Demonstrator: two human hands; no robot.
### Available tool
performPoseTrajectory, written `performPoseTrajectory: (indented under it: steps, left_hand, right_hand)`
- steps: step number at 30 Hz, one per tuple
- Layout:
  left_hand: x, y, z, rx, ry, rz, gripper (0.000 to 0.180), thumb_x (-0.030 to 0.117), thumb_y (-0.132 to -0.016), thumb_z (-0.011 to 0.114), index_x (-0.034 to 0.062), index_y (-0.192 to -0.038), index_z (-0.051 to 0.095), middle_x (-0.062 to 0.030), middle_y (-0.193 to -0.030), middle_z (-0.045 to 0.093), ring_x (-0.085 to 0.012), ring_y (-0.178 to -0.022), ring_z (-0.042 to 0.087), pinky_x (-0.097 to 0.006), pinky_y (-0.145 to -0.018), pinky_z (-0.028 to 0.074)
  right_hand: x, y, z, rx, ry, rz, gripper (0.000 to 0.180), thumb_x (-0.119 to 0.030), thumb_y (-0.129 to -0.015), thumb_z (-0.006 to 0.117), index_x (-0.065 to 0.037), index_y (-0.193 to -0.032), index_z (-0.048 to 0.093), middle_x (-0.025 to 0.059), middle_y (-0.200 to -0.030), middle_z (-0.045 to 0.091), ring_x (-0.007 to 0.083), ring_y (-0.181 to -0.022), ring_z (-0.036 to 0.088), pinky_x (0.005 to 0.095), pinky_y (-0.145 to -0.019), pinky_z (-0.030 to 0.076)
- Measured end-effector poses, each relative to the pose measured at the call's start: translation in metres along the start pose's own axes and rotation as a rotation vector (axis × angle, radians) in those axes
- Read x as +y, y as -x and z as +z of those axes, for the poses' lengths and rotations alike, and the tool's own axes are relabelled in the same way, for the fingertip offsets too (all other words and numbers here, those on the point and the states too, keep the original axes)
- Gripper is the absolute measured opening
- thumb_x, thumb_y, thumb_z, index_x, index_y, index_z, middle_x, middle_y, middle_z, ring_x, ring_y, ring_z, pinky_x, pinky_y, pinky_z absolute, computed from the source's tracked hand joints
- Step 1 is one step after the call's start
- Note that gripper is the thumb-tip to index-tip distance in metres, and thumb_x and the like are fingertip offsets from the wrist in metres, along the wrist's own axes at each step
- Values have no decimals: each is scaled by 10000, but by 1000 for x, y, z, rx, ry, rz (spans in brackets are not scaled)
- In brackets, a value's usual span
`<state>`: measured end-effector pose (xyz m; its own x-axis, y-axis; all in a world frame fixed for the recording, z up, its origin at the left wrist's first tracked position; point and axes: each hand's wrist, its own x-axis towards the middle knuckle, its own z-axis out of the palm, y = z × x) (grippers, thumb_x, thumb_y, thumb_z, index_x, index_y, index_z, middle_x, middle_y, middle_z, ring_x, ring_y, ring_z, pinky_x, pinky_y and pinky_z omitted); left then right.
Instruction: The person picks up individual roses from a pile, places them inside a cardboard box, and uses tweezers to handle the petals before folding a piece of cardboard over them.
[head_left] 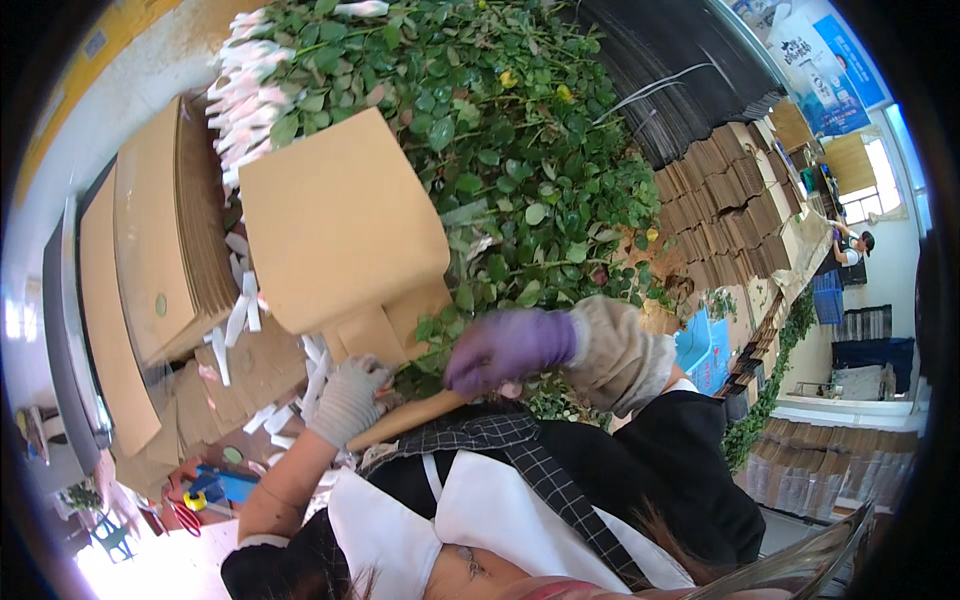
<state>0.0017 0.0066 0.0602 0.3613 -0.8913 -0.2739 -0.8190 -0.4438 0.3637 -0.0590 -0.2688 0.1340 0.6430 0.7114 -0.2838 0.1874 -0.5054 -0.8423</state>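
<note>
Tan cardboard sheet, flat and tilted, at centre-left; leafy green rose stems heaped toward twelve o'clock.

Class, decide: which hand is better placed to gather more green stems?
Probably the right hand: its purple glove is already at the green stems. The left hand is on the cardboard sheet.

L grip grey-gloved, curled; R grip purple-gloved, fingers bent.

Flower packing workshop: rose stems, cardboard stacks.
</note>
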Motion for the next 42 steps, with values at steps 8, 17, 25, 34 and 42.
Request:
performPoseTrajectory:
  steps: [8, 17, 25, 34, 42]
  left_hand:
    - [-17, -8, 26, -6, 37, 59, 409, 408, -767, 666, 103, -1040, 659, -125, -1020, 596, -312, -939, 572, -433, -809, 467]
    - [-82, -20, 119, 71, 170, 82, 339, 413, -789, 628, 166, -1019, 666, -89, -1014, 630, -299, -956, 595, -450, -757, 484]
    - [-19, -18, 21, -87, 222, -129, 335, 279, -785, 626, 166, -1098, 666, -123, -1045, 637, -319, -989, 587, -439, -805, 482]
    - [-19, -17, 32, 23, 14, -16, 325, 247, -770, 635, 101, -1061, 637, -152, -904, 636, -352, -876, 594, -456, -770, 476]
    - [-31, -14, 44, 132, 99, 21, 235, 228, -777, 659, 59, -940, 662, -168, -823, 631, -359, -831, 593, -457, -754, 469]
  right_hand:
    - [112, -60, -165, 903, 912, 374, 314, -76, -859, 491, -139, -1152, 583, 145, -936, 655, 305, -812, 650, 416, -714, 537]
    - [161, -123, -178, 999, 1048, 207, 138, -188, -799, 576, -119, -881, 662, 144, -717, 623, 286, -665, 632, 399, -584, 486]
    - [46, 33, -213, 1125, 1017, 507, 290, -203, -794, 619, -203, -1082, 656, 64, -1002, 649, 267, -933, 635, 424, -797, 496]
    - [-24, 129, -200, 1820, 1224, 313, 308, -55, -833, 562, -172, -1102, 654, 66, -1015, 666, 244, -837, 652, 363, -747, 532]
    - [-2, 117, -133, 1657, 893, 195, 260, -70, -838, 582, -144, -1079, 647, 99, -1017, 663, 287, -843, 649, 388, -742, 525]
